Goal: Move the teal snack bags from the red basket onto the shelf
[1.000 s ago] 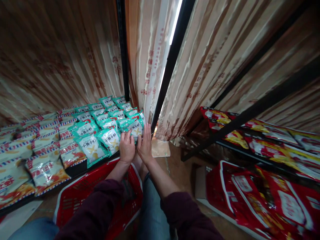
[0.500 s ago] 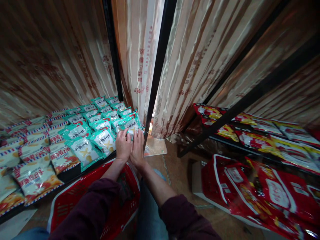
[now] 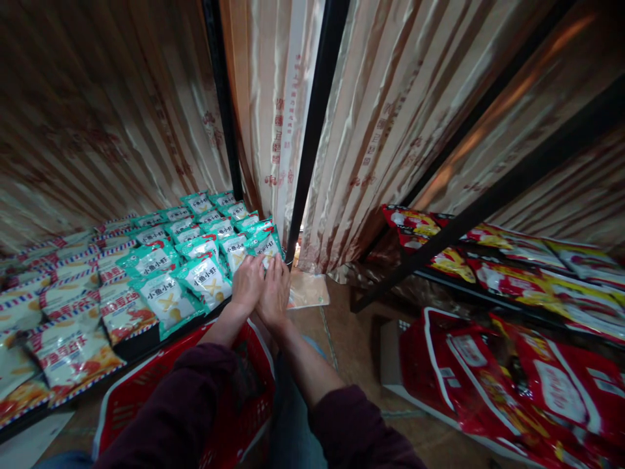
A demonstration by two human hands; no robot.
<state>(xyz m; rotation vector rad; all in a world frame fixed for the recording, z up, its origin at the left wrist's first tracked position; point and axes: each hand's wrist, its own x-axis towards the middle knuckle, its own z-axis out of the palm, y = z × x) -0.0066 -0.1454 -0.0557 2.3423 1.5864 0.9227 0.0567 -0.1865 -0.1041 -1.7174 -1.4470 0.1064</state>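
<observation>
My left hand (image 3: pixel 247 284) and my right hand (image 3: pixel 274 292) lie side by side at the front right corner of a low shelf. Their fingers are stretched flat onto a teal and white snack bag (image 3: pixel 264 245), the nearest in rows of the same teal bags (image 3: pixel 166 301). Both hands press on the bag's lower edge and grip nothing. Dark maroon sleeves cover my forearms.
White bags with red and blue edges (image 3: pixel 73 352) fill the shelf's left part. A red plastic basket (image 3: pixel 146 397) sits below my arms. Black shelf posts (image 3: pixel 312 150) and striped curtain stand behind. Red snack bags (image 3: pixel 512 365) lie on shelves at right.
The teal bag that my hands held up a second ago now lies flat in its row. My fingers have flattened on it, and my view shifted slightly.
</observation>
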